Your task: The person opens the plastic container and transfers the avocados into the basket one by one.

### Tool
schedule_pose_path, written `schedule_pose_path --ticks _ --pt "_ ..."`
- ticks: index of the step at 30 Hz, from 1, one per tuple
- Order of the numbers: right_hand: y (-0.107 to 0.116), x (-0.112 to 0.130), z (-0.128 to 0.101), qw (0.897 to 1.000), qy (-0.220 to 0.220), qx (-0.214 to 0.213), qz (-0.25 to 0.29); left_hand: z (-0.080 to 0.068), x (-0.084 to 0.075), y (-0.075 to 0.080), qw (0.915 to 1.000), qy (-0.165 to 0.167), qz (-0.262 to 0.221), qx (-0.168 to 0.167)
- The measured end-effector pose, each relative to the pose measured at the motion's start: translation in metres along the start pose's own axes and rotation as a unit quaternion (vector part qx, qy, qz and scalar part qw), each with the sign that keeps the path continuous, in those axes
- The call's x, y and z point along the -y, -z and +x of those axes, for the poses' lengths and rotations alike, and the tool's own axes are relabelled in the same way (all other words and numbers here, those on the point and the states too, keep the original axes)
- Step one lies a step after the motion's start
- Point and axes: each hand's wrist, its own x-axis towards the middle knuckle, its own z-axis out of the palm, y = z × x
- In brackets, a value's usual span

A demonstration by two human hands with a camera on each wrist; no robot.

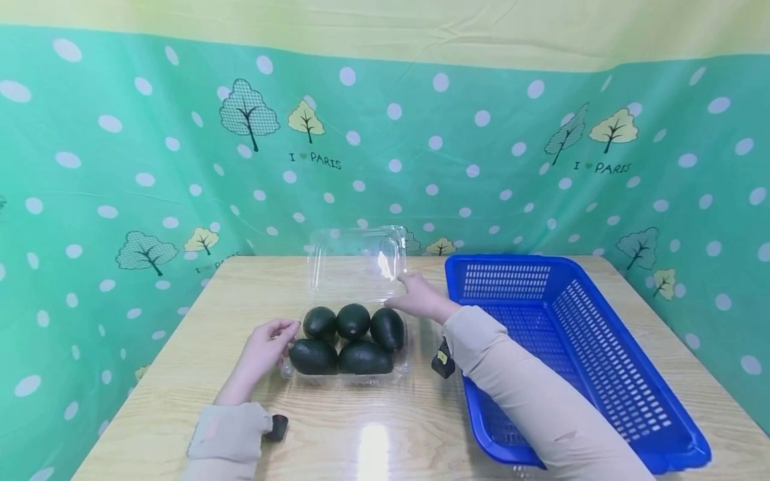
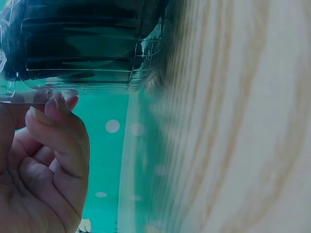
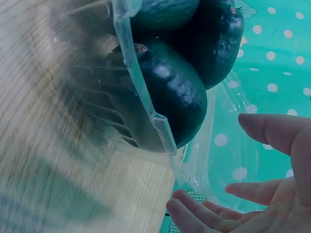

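Note:
A clear plastic clamshell box (image 1: 345,379) with its lid (image 1: 351,267) raised stands on the table, holding several dark green avocados (image 1: 364,357) in two rows. At the box's left side, my left hand (image 1: 265,344) pinches the rim; the left wrist view shows the thumb and fingertips of that hand (image 2: 53,155) meeting at the edge. My right hand (image 1: 421,299) reaches to the right edge of the lid near the hinge. In the right wrist view its fingers (image 3: 265,131) are spread and hold nothing, beside the avocado (image 3: 172,92) at the box's back corner.
A large blue plastic basket (image 1: 613,314) with slotted walls occupies the table's right side, and my right forearm crosses over its near-left part. Behind the wooden table (image 1: 240,287) hangs a green dotted curtain (image 1: 385,167).

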Motion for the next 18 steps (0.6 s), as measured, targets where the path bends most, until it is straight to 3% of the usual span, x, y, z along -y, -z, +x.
schedule_pose_path --ticks 12,18 --pt "-0.0029 0.0029 -0.0050 0.999 -0.008 0.018 -0.032 0.0017 -0.0003 0.0012 1.0000 -0.007 0.007 0.000" --pt "-0.0065 0.0023 -0.0055 0.996 -0.003 0.029 -0.084 -0.0007 -0.0016 0.0010 0.9999 -0.008 0.010 -0.001"
